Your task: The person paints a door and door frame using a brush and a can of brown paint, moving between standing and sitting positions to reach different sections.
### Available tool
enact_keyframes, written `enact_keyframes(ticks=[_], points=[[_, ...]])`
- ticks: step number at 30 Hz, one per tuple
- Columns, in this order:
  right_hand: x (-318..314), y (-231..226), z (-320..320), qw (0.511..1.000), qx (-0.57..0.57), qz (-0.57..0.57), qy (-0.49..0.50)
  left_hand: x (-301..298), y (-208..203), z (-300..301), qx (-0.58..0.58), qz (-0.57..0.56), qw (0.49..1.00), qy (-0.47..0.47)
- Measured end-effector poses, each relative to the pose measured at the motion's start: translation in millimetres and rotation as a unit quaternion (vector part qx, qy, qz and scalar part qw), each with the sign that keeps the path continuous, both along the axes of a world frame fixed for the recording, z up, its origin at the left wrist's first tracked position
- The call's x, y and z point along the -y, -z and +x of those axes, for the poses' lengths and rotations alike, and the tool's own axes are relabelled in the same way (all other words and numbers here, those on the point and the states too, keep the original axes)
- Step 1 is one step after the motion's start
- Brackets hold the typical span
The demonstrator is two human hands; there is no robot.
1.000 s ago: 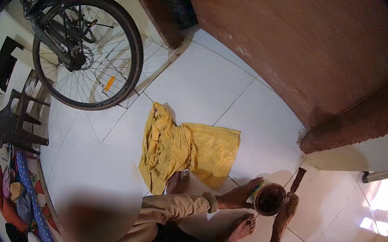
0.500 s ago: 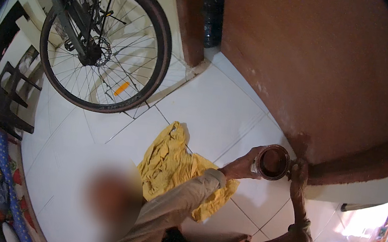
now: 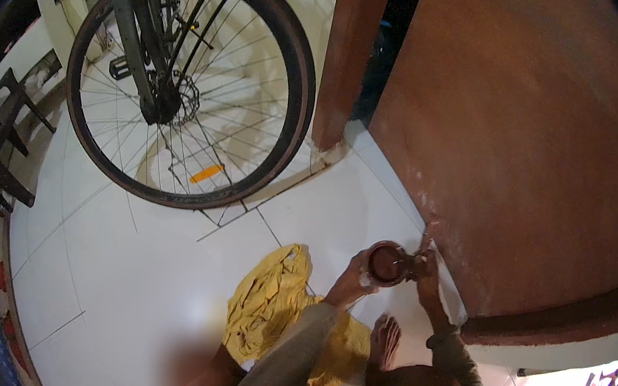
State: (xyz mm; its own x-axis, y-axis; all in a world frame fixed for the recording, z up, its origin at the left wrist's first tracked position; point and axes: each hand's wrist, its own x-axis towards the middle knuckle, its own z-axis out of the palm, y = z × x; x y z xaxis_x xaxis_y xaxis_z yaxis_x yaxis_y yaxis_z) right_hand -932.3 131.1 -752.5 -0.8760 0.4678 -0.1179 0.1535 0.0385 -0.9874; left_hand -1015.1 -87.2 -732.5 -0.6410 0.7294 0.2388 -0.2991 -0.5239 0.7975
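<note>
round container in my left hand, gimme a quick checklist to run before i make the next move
1. Round container held: ok, the left hand grips its left side.
2. Opening facing up: ok, the brown inside shows from above.
3. Right hand grip: cannot tell, it is at the container's right side, but what it holds is hard to make out.
4. Yellow cloth spread under the container: not ok, it lies off to the left and nearer you.
5. Bicycle wheel well apart from the container: ok.
6. Fill level: cannot tell, the inside is too dark.
</note>
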Motion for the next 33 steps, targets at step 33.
enact_keyframes(ticks=[33], points=[[-30.2, -202.9, -258.7, 0.942, -0.231, -0.074, -0.230, 61.8, 110.8, -23.0, -0.484, -0.724, 0.492, 0.003]])
